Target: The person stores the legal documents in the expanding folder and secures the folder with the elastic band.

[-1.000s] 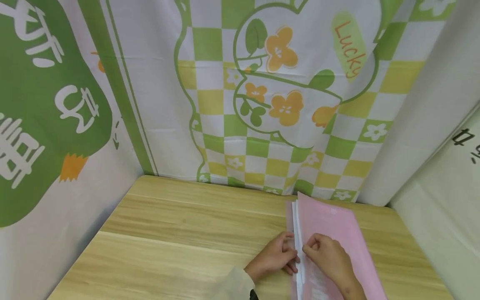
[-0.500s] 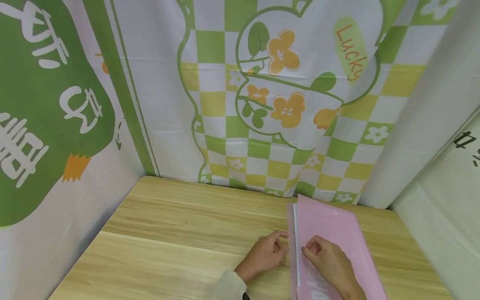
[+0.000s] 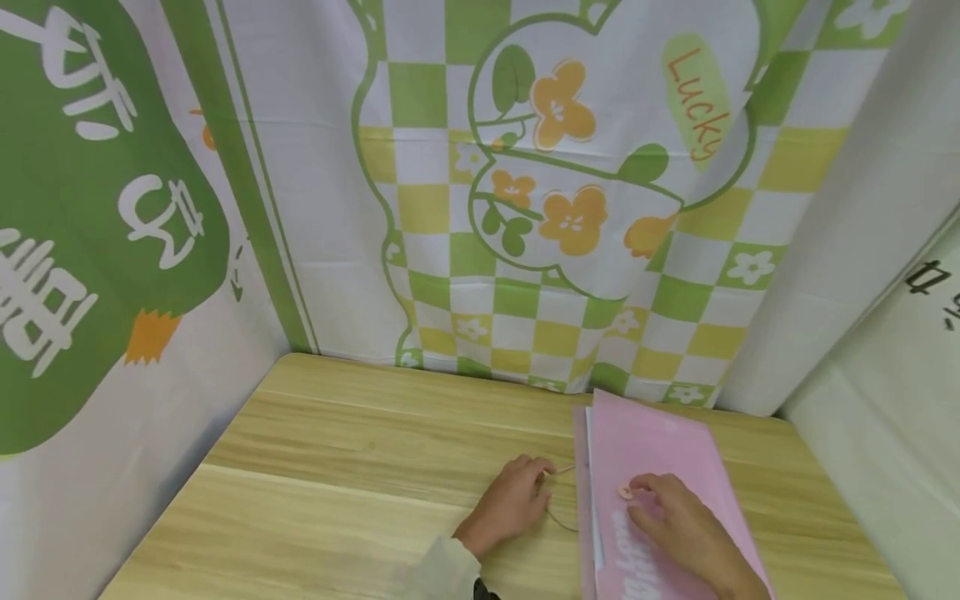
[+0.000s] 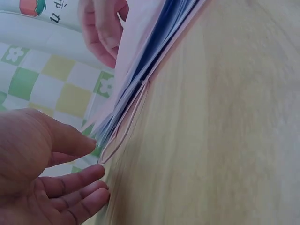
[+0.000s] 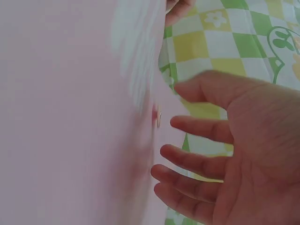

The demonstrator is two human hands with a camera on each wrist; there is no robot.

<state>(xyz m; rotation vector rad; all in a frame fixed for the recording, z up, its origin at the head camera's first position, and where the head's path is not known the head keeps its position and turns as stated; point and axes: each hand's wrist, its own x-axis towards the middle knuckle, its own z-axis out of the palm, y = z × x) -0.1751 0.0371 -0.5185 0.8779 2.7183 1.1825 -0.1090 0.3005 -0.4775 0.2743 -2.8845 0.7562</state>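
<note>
A pink translucent document folder (image 3: 675, 450) lies on the table with its opening toward the left. Sheets of paper (image 3: 589, 467) show along that edge. A thin elastic cord loop (image 4: 124, 133) comes out from the folder's edge. Its end lies right at the fingertips of my left hand (image 3: 513, 500), whose thumb and fingers stand apart. A small round button (image 3: 625, 492) sits on the folder's upper flap. My right hand (image 3: 686, 529) is beside the button, fingers loosely bent and spread, holding nothing; in the right wrist view, a gap shows between fingertips and button (image 5: 158, 116).
The wood-grain table (image 3: 337, 467) extends to the left of the folder. A green checked cloth (image 3: 525, 250) hangs behind its back edge, and printed cloths hang along the left (image 3: 90, 208) and right (image 3: 885, 400) sides.
My left hand has moved leftward from the folder's edge, and the cord now shows between them. My right fingers have drawn back to the right, uncovering the button. The papers stick out less.
</note>
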